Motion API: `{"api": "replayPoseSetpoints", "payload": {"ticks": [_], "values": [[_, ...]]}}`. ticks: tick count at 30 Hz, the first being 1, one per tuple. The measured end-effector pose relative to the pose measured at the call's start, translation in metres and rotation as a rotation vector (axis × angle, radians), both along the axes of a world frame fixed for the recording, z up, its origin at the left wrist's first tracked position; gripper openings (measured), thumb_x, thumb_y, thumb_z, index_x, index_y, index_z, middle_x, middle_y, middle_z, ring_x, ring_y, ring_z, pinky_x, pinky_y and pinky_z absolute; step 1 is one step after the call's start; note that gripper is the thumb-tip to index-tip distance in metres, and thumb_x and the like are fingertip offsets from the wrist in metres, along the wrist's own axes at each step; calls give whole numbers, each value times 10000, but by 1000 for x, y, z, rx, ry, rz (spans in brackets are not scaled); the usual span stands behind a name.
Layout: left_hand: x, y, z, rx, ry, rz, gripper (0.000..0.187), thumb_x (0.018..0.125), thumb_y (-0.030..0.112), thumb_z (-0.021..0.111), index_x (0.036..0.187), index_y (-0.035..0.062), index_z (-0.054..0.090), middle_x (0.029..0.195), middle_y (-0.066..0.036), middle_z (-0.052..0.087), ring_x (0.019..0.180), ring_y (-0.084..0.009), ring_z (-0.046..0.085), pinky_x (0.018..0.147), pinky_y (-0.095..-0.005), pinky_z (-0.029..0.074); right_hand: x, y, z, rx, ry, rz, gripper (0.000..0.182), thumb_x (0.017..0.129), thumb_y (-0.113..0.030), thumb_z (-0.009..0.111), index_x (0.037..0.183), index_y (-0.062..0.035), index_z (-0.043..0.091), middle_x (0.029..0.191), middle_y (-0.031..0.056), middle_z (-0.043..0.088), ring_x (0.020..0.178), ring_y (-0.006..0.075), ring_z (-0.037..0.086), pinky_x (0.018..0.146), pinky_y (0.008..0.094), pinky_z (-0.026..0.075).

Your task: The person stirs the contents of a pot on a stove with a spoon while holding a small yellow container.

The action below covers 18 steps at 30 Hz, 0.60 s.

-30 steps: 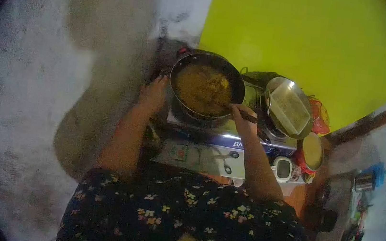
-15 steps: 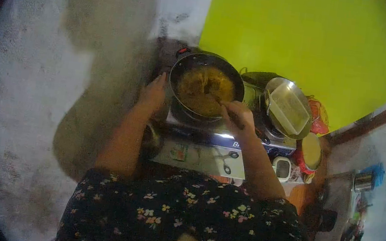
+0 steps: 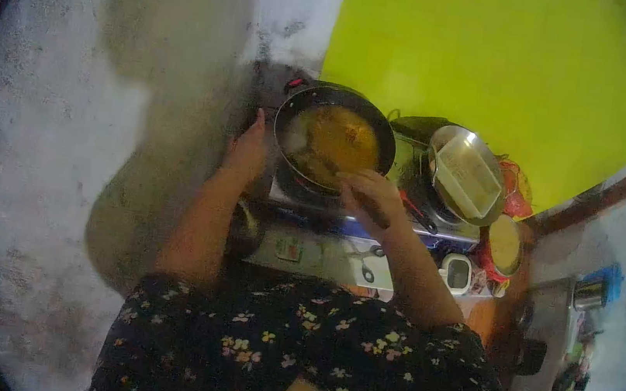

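Note:
A dark wok (image 3: 282, 125) sits on the gas stove and holds a yellow-brown, saucy food (image 3: 343, 137). My right hand (image 3: 375, 195) is closed around a stirring utensil (image 3: 372, 211) at the wok's near right rim. Its brown handle sticks out below the fingers, and its far end is down in the food, too blurred to name. Left of the wok, my left hand (image 3: 248, 155) is held up with its fingers stretched out, close to the rim. I see nothing in it, though part of the palm is hidden.
A red-and-black handle (image 3: 419, 212) points out at the wok's lower right. On the right burner stands a metal pan (image 3: 492, 214) with a pale rectangular container (image 3: 470, 176) in it. Nearby are a round-lidded container (image 3: 505, 245) and a white mug (image 3: 457, 274). A wall (image 3: 193, 24) rises on the left.
My right hand has shifted slightly left and turned, so more of the brown handle shows. The food has been stirred about. My left hand's fingers point up more.

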<state>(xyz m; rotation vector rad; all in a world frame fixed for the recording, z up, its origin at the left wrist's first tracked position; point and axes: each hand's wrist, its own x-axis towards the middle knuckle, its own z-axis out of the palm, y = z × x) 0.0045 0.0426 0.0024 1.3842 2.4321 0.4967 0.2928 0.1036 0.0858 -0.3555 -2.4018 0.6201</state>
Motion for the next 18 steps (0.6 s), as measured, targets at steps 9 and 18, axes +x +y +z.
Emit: {"api": "replayPoseSetpoints", "payload": {"ticks": [9, 18], "values": [[0, -1, 4, -17, 55, -30, 785, 903, 78, 442, 1522, 111, -39, 1511, -125, 332, 1300, -353, 435, 1113, -602, 199, -1, 13, -29, -225, -237, -17, 253, 753, -107, 670, 1005, -97, 650, 884, 138, 588, 832, 348, 620, 699, 418, 499], [-2, 2, -5, 26, 70, -22, 766, 908, 72, 425, 1524, 124, -28, 1504, -149, 335, 1327, -334, 408, 1146, -561, 153, 9, 19, -26, 60, -275, -162, 233, 717, -70, 676, 945, -70, 630, 875, 149, 579, 835, 343, 618, 694, 426, 489]]}}
